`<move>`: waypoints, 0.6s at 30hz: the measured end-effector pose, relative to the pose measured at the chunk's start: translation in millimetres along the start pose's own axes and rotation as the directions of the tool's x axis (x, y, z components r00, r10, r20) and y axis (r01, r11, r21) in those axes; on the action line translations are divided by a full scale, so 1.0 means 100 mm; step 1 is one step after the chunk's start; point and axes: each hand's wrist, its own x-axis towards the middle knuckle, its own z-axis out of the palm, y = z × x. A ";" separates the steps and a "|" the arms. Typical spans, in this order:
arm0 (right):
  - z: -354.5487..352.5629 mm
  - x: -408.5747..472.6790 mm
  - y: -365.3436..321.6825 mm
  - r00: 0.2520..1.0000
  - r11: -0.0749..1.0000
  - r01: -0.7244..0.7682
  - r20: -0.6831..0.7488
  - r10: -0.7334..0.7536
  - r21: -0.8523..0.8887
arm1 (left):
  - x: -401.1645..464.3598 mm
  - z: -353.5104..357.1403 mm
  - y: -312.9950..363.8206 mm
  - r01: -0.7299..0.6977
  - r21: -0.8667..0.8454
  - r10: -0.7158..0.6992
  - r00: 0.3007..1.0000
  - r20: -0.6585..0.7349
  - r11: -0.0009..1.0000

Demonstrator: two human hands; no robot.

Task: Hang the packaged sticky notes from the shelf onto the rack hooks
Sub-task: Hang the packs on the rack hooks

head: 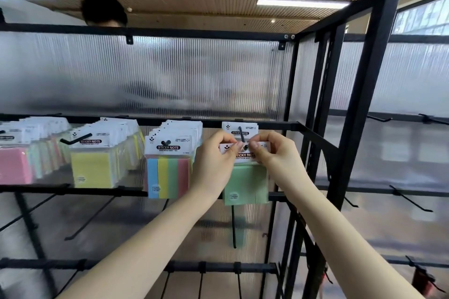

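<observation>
A green sticky note pack [246, 183] with a white header card hangs at the tip of a black rack hook [241, 134]. My left hand [213, 165] pinches the left end of its header, and my right hand [277, 156] pinches the right end. The hook tip shows between my thumbs at the card's hole. One more pack [239, 128] hangs further back on the same hook. To the left, other hooks carry a multicolour row [168, 170], a yellow row [93, 167] and a pink row [15, 167].
The black metal rack frame [359, 114] stands at the right with ribbed translucent panels behind. Bare hooks [410, 199] stick out lower down and on the right section. A person's head [104, 11] shows above the top bar at the back left.
</observation>
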 end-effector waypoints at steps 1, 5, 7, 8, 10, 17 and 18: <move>0.01 0.02 0.03 1.000 0.999 0.013 -0.007 -0.013 -0.037 | 0.01 0.01 -0.03 0.024 0.031 -0.024 1.000 0.000 0.999; 0.03 0.14 0.13 0.998 0.979 0.023 -0.045 -0.032 -0.203 | 0.09 0.07 -0.08 0.049 0.171 -0.040 0.998 -0.057 0.984; 0.06 0.22 0.17 0.999 0.960 -0.007 -0.036 -0.003 -0.279 | 0.17 0.13 -0.10 0.015 0.260 0.007 0.996 -0.084 0.966; 0.07 0.28 0.19 0.999 0.948 -0.034 -0.033 0.024 -0.317 | 0.21 0.16 -0.12 -0.004 0.320 0.036 0.995 -0.094 0.947; 0.09 0.38 0.22 0.996 0.910 -0.084 -0.037 0.076 -0.407 | 0.31 0.22 -0.18 -0.030 0.419 0.081 0.991 -0.105 0.908; 0.14 0.61 0.40 0.977 0.886 -0.214 -0.106 0.187 -0.412 | 0.62 0.39 -0.35 0.017 0.481 0.035 0.994 -0.099 0.876; 0.15 0.62 0.42 0.973 0.879 -0.231 -0.109 0.204 -0.418 | 0.65 0.40 -0.38 0.022 0.485 0.029 0.995 -0.098 0.874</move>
